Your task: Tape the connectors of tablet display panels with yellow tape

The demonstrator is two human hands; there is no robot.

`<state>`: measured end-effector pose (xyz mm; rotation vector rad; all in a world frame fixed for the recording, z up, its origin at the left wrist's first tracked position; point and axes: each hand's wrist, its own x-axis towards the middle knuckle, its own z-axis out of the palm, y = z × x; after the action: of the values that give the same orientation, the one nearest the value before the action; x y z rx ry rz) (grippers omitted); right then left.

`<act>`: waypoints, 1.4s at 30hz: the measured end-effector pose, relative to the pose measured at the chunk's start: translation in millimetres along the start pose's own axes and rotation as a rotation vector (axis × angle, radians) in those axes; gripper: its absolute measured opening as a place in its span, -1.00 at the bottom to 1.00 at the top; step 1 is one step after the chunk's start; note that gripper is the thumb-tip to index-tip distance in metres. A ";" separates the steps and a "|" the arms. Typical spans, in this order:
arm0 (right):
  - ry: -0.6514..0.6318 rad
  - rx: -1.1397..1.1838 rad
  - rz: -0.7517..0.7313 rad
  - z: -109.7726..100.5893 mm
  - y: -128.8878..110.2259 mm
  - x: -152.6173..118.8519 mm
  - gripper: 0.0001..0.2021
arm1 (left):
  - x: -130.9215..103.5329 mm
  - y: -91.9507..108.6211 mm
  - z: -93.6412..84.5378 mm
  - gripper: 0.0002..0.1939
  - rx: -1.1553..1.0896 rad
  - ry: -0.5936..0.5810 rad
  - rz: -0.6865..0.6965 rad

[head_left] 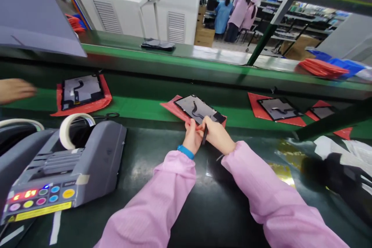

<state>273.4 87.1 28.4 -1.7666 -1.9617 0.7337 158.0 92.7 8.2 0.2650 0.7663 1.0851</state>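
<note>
A flat grey panel with a black border and a dark flex cable (196, 107) lies tilted on a red bag (174, 108) on the green belt. At the near edge of the bag, my left hand (192, 135), with a blue band at the wrist, pinches the red material. Close beside it, my right hand (216, 133) is closed around dark tweezers (205, 135), its fingertips near the left ones. What lies between the fingertips is too small to make out.
Left stands a tape dispenser (101, 159) with a white tape roll (67, 131). More panels on red bags (106, 93) lie along the green belt (136, 106). Another person's hand (17, 90) shows at far left. A dark object (345, 182) sits right, beside a slanted green post (340, 118).
</note>
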 end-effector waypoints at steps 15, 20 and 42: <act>0.192 0.461 0.379 1.4 72.0 -93.8 -0.34 | -99.2 46.5 -54.7 -0.27 0.376 0.036 -0.314; 0.130 0.628 0.174 21.4 40.5 -148.5 -0.49 | -130.6 53.4 -63.3 -0.24 0.461 0.069 -0.464; 0.661 0.515 0.318 -12.9 95.2 -217.9 -0.61 | -135.0 39.4 -73.9 -0.12 0.857 -0.112 -0.272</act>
<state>382.3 -121.3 -9.4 -1.7053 -0.9730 0.5747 47.7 -18.4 34.6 0.9082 1.1003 0.4301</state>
